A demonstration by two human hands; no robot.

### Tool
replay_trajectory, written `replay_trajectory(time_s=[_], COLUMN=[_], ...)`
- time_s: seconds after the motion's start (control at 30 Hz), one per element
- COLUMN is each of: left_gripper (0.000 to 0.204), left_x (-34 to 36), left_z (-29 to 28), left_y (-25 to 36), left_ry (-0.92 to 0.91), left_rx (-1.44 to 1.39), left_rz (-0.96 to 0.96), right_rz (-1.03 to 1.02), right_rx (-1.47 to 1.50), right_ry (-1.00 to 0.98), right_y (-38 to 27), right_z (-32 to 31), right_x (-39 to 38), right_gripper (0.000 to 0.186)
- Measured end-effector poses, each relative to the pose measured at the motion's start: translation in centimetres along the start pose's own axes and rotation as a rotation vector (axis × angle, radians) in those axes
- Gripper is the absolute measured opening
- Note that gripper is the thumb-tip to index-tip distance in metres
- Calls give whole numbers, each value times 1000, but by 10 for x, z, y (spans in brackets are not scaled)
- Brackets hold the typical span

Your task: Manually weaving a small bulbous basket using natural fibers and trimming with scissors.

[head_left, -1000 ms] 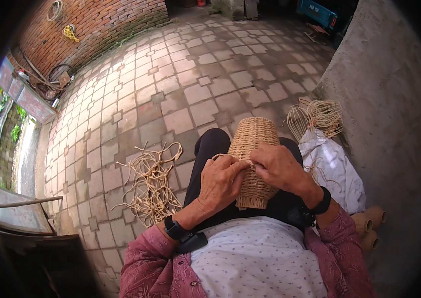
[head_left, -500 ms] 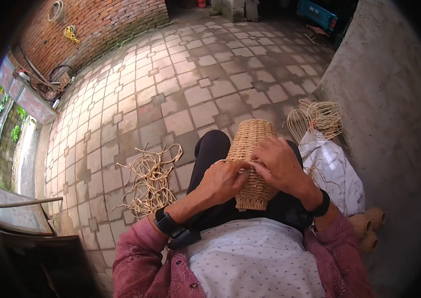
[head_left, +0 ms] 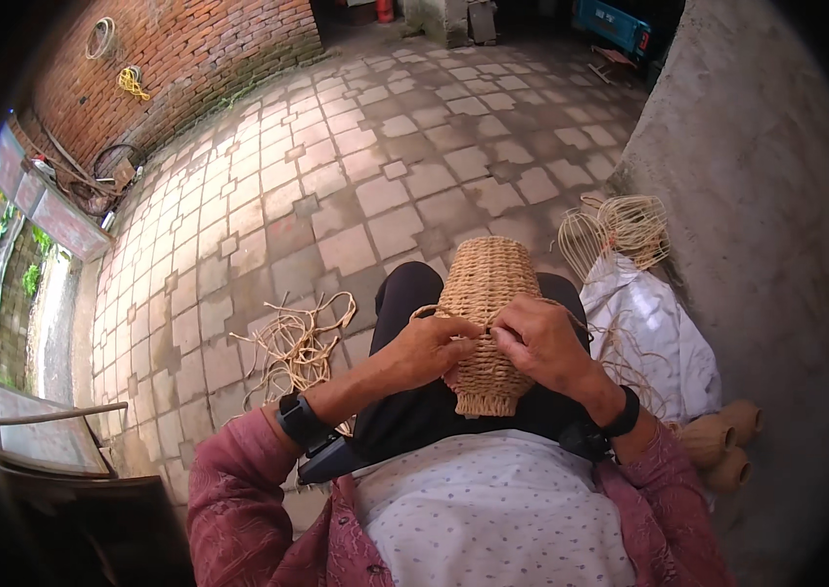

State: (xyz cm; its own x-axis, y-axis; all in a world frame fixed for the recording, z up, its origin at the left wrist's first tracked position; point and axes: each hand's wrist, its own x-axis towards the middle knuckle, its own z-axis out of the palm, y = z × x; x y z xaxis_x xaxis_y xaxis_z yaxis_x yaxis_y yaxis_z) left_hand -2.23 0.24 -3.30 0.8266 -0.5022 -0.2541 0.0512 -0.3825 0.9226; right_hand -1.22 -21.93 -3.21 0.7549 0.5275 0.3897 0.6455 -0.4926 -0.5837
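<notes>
A tapered woven basket (head_left: 488, 274) of tan twisted cord lies across my lap, its broad body away from me and its narrower, fringed end near my shirt. My left hand (head_left: 429, 349) grips its left side, fingers bent over the weave and thumb tucked at the edge. My right hand (head_left: 541, 342) lies on the right side, thumb and forefinger pinched at a strand in the middle of the weave. A loop of loose cord (head_left: 424, 310) stands up beside my left fingers. Another thin end trails past my right knuckles.
Loose cords (head_left: 302, 342) lie heaped on the paving left of my knee. At right are a white sack (head_left: 654, 333), open wire-like frames (head_left: 634, 230) and several tan woven cylinders (head_left: 708, 440), beside a grey wall (head_left: 757, 196). A dark panel (head_left: 91, 519) stands lower left.
My hands have drawn slightly apart, the left moving down the basket's side, the right hand lower with its fingers pinched. The cord loop by my left hand now shows. The view has shifted slightly.
</notes>
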Motion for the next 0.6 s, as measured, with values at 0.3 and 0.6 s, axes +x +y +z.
replay_trajectory(time_s=[0.3, 0.6], left_gripper=[16, 15], left_x=[22, 18], left_z=[6, 6], left_y=[14, 17], left_ry=[394, 353], left_rx=[658, 441], left_rz=[379, 202], right_rz=[-47, -45], right_rx=[-40, -46], right_ry=[28, 86], right_y=[-1, -2], right_z=[4, 6], right_x=[-4, -9], right_gripper=[9, 11])
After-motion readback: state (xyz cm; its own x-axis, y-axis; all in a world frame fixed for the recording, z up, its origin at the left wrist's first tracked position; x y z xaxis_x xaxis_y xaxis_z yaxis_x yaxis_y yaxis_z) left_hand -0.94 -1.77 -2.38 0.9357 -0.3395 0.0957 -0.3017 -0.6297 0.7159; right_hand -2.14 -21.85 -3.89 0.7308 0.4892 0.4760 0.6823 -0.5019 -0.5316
